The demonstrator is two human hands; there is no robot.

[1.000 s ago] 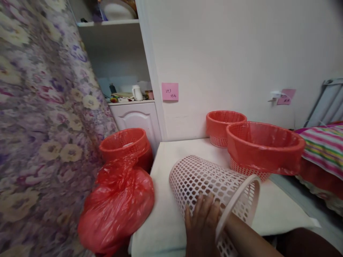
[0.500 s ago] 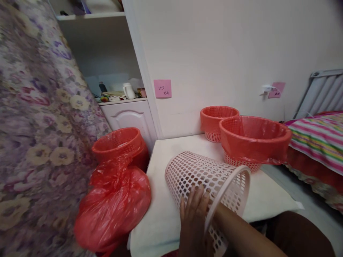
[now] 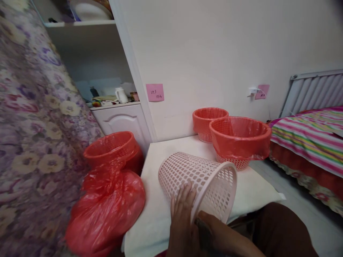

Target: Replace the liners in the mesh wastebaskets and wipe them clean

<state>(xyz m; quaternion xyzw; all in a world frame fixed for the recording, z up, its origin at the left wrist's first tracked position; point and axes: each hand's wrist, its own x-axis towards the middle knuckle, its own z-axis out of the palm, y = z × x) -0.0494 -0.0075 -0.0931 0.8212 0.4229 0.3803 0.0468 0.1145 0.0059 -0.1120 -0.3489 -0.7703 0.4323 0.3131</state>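
Basket (image 3: 189,169) (tipped sideways) against left grip (image 3: 180,216).

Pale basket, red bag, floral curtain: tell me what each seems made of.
Pale basket: likely moulded plastic, satin finish, judging by its regular holes and smooth rim.
Red bag: apparently thin, glossy plastic film, given its crinkles and highlights.
Floral curtain: probably printed fabric, fairly matte, hanging in soft folds; fibre unclear.

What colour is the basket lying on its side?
The basket is pale pink, seen best in the head view.
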